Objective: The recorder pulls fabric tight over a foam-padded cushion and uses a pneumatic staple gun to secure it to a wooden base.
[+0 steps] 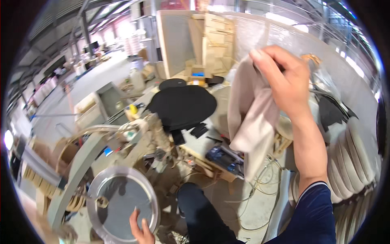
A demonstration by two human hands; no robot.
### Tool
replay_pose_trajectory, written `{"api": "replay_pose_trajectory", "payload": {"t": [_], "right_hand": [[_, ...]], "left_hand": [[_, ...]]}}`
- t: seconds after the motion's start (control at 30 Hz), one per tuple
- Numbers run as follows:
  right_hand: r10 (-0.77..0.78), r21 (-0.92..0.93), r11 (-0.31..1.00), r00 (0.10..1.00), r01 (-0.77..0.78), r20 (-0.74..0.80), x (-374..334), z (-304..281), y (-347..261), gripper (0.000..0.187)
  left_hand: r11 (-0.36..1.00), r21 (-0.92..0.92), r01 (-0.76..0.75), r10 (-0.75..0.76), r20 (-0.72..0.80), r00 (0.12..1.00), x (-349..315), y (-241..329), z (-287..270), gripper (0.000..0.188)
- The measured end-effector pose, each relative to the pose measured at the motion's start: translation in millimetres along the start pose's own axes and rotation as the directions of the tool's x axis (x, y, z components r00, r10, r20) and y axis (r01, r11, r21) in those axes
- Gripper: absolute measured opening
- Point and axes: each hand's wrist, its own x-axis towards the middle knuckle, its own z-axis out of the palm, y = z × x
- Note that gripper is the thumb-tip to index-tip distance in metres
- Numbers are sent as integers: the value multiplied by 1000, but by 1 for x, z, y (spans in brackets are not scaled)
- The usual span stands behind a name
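My right hand (pixel 287 79) is raised on the right, its thumb and fingers pinching the top of a beige fabric piece (pixel 254 122). The fabric hangs down in soft folds. Low in the view, my left hand (pixel 141 231) reaches over a round machine plate (pixel 152 195) with a pale metal rim and a grey face. Its thumb and a finger stand apart with nothing between them; the other fingers are cut off or hidden. Whether it touches the plate I cannot tell.
Black oval pieces (pixel 183 106) lie on a worktable ahead. A curved grey machine arm (pixel 77 179) rises left of the plate. Beige padded rounds (pixel 351 156) stand in a row at right. Thin hoses (pixel 254 191) trail over the floor; an open wooden crate (pixel 219 44) stands behind.
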Motion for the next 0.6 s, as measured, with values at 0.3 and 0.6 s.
{"api": "replay_pose_trajectory", "payload": {"t": [0.3, 0.6], "right_hand": [[-487, 276, 869, 609, 411, 626, -113, 82, -152, 13], [-376, 352, 922, 583, 160, 720, -114, 74, -170, 14]], "left_hand": [[893, -292, -343, 357, -5, 934, 42, 170, -12, 82], [942, -302, 143, -76, 221, 972, -17, 85, -6, 26]]}}
